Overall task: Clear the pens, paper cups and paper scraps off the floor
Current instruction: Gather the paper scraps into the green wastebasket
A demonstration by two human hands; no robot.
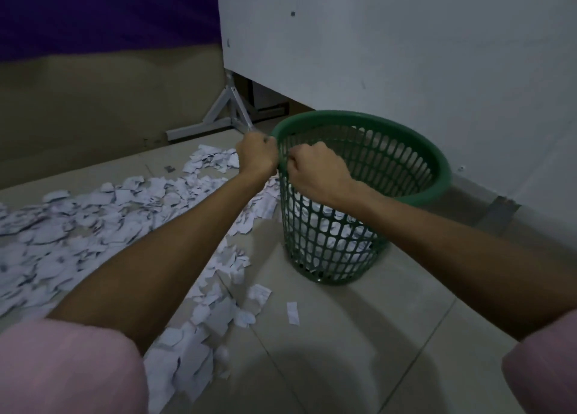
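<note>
A green plastic lattice wastebasket (pixel 359 213) stands upright on the tiled floor (pixel 359 335), close to a pale grey panel (pixel 406 38) behind it. Through the openwork wall, white crumpled paper (pixel 331 235) is visible filling the lower portion of the basket; the upper portion shows only lattice. Individual items inside cannot be identified beyond white paper. The right hand (pixel 315 170) is closed over the near rim of the basket, fingers curled down across the rim edge, forearm extended forward from a pink sleeve (pixel 543 373). The left hand (pixel 257 154) is at the left side of the rim, just beside the right hand, fingers curled into a fist around a slim, pale pen-like object (pixel 248 124) that projects upward and away from the knuckles; its exact nature is blurred. Whether the left hand also contacts the rim cannot be determined. The left forearm extends forward from a second pink sleeve (pixel 68 370). Paper scraps (pixel 93 213) remain on the floor in a broad spread to the left of the basket, continuing in a band toward the viewer under the left forearm, with a single small strip (pixel 293 313) lying apart in front of the basket. A white metal bracket foot (pixel 218 117) sits beyond the hands, below the panel's left edge.
</note>
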